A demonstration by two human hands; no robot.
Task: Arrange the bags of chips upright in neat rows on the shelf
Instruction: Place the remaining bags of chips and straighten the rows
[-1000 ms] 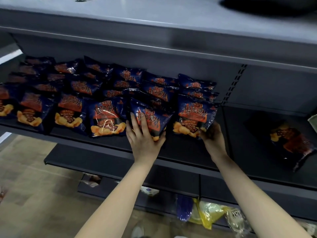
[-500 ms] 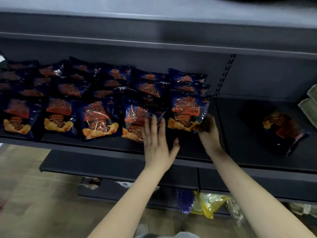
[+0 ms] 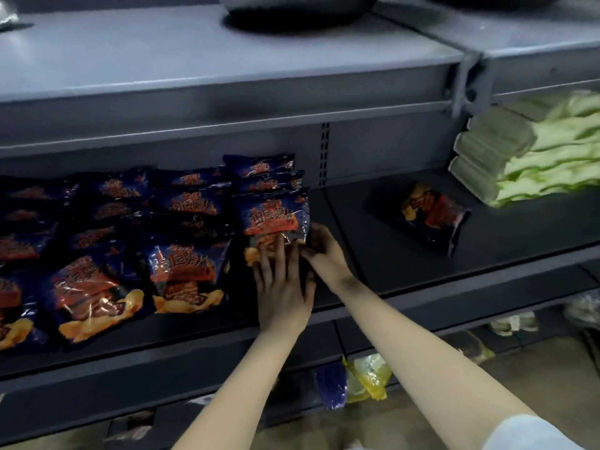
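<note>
Dark blue chip bags with orange print stand in rows on the left half of the dark shelf point(image 3: 406, 277). The rightmost front bag point(image 3: 271, 216) leans upright at the end of the rows. My left hand point(image 3: 281, 287) lies with straight fingers against that bag's lower front. My right hand point(image 3: 321, 246) grips the bag's lower right corner with curled fingers. One more chip bag point(image 3: 425, 216) lies flat and askew on the shelf's right half, apart from both hands.
A stack of pale green packs point(image 3: 532, 154) sits at the far right of the shelf. An upper grey shelf point(image 3: 227, 82) overhangs. Below, a lower shelf holds a yellow bag point(image 3: 367, 378) and a blue item point(image 3: 331, 384).
My left hand moved right from the second bag to the rightmost front bag. My right hand stayed at that bag's corner. The view swung right, showing the green packs.
</note>
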